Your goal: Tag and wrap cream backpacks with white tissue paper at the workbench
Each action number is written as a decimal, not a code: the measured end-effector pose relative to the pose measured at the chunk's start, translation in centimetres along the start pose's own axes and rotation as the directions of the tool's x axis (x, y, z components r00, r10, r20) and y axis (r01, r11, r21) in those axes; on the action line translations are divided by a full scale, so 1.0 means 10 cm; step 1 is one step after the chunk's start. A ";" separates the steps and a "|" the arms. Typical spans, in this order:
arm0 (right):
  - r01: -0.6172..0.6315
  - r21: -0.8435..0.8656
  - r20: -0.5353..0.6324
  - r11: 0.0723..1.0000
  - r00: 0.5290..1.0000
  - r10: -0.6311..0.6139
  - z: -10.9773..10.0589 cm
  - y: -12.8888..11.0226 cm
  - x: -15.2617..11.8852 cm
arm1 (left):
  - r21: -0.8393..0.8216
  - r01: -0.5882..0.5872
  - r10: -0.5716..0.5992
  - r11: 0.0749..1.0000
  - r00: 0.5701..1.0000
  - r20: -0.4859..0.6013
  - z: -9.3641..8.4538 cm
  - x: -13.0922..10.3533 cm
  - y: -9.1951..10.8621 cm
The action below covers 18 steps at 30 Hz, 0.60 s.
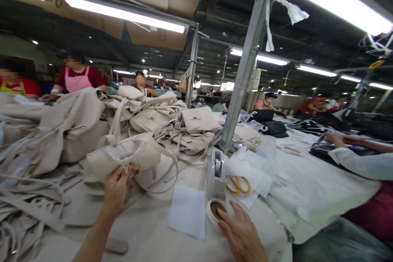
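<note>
My left hand [118, 188] pinches the edge of a beige bag [147, 151] near its opening, where pale lining shows. The bag lies tilted on the table, its thin strap looping to the right. My right hand [242, 229] reaches over a small round white tub [211, 219] with something brown inside. Its fingers are apart, and one fingertip is over the rim; whether it touches the contents I cannot tell. Left of the tub lies a white paper sheet [188, 211]. Scissors with yellow handles [238, 184] rest on white sheets just beyond my right hand.
Beige bags [199, 119] are heaped across the table, with loose straps [27, 221] at the left. A grey tape dispenser [216, 176] stands by a metal post [242, 69]. A co-worker's sleeve [353, 163] and dark bags are at the right. Other people work behind.
</note>
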State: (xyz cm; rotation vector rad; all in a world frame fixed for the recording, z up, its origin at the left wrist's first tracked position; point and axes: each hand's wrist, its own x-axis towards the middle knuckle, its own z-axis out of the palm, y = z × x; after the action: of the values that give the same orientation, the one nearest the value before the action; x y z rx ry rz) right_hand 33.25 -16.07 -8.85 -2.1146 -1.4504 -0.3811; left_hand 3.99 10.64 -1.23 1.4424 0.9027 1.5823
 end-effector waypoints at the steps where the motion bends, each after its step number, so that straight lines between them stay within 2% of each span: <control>1: -0.022 0.035 0.049 0.999 0.999 0.021 -0.03 -0.01 0.03 | 0.025 -0.006 0.006 1.000 1.000 0.024 0.01 -0.02 -0.04; 4: -0.152 0.120 0.126 0.981 0.983 0.136 -0.15 -0.12 0.17 | 0.057 0.000 -0.004 0.998 0.998 0.068 0.02 -0.04 -0.12; 7: -0.301 0.105 0.214 0.948 0.938 0.274 -0.26 -0.25 0.32 | 0.039 0.017 -0.018 0.999 0.999 0.026 0.02 -0.02 -0.11; 9: -0.326 0.039 0.254 0.945 0.918 0.306 -0.29 -0.30 0.38 | 0.020 0.018 -0.019 1.000 1.000 0.009 0.02 0.00 -0.10; 10: -0.310 0.004 0.236 0.951 0.924 0.300 -0.30 -0.31 0.40 | 0.005 0.021 -0.021 1.000 1.000 0.014 0.01 0.00 -0.10; 12: -0.220 -0.029 0.144 0.975 0.965 0.221 -0.31 -0.31 0.39 | -0.029 0.036 -0.035 0.999 0.999 0.038 0.00 0.01 -0.09; 14: -0.063 0.004 0.034 0.998 0.997 0.063 -0.27 -0.35 0.34 | -0.056 0.063 -0.059 0.996 0.996 0.061 -0.01 -0.01 -0.09; 16: 0.148 0.059 -0.011 0.987 0.989 -0.148 -0.18 -0.47 0.28 | -0.071 0.081 -0.076 0.994 0.995 0.068 -0.01 -0.02 -0.08; 18: 0.337 0.065 -0.012 0.939 0.942 -0.337 0.00 -0.65 0.24 | -0.086 0.092 -0.087 0.992 0.994 0.066 0.00 -0.04 -0.07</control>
State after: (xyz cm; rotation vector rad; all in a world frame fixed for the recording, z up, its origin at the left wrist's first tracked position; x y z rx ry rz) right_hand 28.17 -12.39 -5.84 -1.8118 -1.8038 -0.4530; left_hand 4.03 10.61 -2.07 1.3624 0.8390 1.4852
